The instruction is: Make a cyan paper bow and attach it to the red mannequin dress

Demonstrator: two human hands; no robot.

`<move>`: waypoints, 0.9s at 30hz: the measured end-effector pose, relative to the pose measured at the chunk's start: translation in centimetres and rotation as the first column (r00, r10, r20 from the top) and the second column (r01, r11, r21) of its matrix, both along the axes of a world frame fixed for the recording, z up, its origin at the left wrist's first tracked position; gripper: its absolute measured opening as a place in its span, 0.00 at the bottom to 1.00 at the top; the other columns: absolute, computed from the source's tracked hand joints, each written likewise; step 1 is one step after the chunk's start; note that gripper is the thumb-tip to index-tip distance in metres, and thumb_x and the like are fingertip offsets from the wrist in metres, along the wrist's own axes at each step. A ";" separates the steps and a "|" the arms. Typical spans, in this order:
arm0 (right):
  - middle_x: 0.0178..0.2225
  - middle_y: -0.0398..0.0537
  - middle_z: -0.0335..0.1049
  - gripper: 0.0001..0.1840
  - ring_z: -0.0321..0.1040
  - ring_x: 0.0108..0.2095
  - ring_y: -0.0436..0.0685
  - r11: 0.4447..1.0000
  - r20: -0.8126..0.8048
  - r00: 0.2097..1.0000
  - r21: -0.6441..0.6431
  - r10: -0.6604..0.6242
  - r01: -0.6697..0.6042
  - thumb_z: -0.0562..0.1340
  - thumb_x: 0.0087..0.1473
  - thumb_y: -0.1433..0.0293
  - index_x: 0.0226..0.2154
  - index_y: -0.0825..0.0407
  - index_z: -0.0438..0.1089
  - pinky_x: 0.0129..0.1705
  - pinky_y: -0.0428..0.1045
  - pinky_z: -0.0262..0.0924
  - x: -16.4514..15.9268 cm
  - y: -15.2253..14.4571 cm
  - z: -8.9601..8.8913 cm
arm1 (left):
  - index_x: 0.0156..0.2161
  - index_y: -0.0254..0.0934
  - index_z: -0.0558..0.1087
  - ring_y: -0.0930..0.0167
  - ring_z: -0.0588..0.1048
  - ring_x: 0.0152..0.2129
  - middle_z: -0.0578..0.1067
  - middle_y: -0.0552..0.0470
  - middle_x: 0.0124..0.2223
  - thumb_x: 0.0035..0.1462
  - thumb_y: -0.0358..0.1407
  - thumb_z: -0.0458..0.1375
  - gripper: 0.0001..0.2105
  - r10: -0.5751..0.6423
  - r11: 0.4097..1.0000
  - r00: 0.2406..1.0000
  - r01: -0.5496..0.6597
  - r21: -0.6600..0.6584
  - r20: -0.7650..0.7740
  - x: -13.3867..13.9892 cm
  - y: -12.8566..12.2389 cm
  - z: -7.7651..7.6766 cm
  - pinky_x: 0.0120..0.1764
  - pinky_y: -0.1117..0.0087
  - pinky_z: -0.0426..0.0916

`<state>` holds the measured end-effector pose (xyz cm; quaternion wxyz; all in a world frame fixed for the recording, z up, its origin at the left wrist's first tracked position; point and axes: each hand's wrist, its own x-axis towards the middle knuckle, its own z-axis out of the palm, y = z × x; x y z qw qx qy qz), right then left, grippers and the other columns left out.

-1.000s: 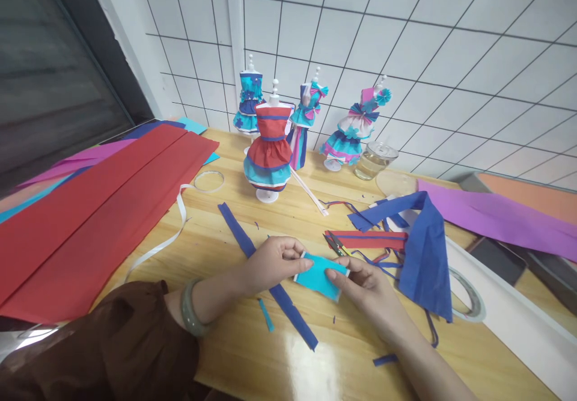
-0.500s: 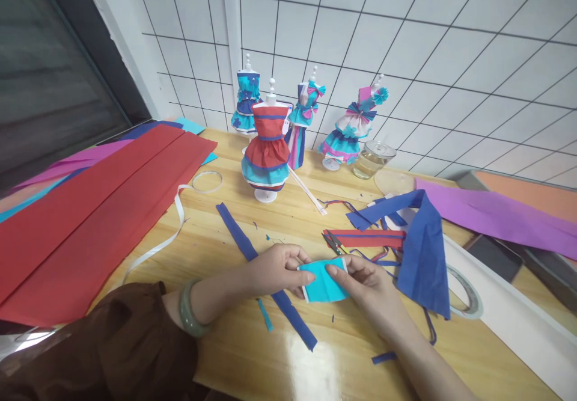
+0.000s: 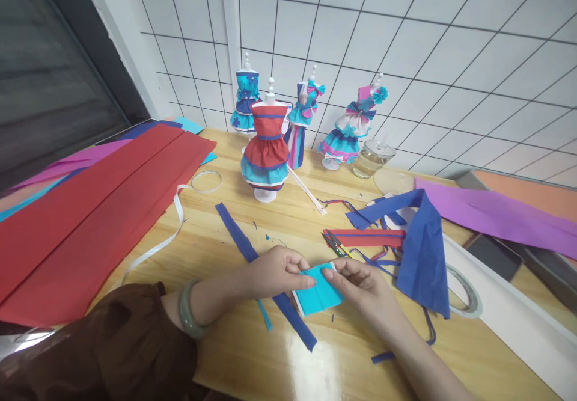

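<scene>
Sheet, small and turquoise with a white edge on its left side, is pinched between both hands above the table. The left hand grips its upper left part, thumb on top and fingers curled behind; the right hand holds the upper right corner in the same way, thumb pressed on the face. Below the left hand, a long blue strip lies slantwise on the wood, with a turquoise scrap just beside it. Beyond the right hand, small scissors lie by a red strip (a thin blue line runs along it), near a folded blue sheet. Farther back, a red dress with a turquoise hem stands upright on a white stand.
</scene>
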<state>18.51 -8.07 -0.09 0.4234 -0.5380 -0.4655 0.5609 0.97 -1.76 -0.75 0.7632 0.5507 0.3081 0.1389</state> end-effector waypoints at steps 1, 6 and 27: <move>0.21 0.42 0.68 0.10 0.62 0.21 0.48 1.000 -0.004 1.000 0.000 -0.012 0.012 0.63 0.46 0.63 0.26 0.54 0.69 0.25 0.45 0.57 0.1 0.0 -0.1 | 0.27 0.32 0.69 0.78 0.67 0.16 0.70 0.59 0.19 0.42 0.40 0.61 0.12 -0.004 1.000 1.000 0.004 -0.010 -0.007 0.0 0.0 0.0 0.22 0.77 0.60; 0.20 0.42 0.68 0.10 0.62 0.20 0.48 1.000 0.009 1.000 0.004 -0.028 0.028 0.64 0.45 0.63 0.25 0.54 0.70 0.23 0.44 0.57 0.2 0.0 -0.4 | 0.28 0.33 0.69 0.79 0.67 0.16 0.69 0.59 0.19 0.43 0.40 0.60 0.11 -0.031 1.000 0.999 0.031 -0.005 -0.024 -0.1 0.0 -0.1 0.22 0.78 0.60; 0.30 0.45 0.68 0.22 0.66 0.33 0.54 0.980 0.014 0.987 0.118 -0.161 0.158 0.63 0.46 0.60 0.43 0.49 0.63 0.36 0.49 0.61 -0.1 0.3 0.0 | 0.31 0.31 0.72 0.73 0.73 0.22 0.75 0.50 0.28 0.42 0.42 0.61 0.15 0.131 0.987 0.989 -0.125 -0.105 0.060 0.1 0.4 -0.1 0.27 0.72 0.69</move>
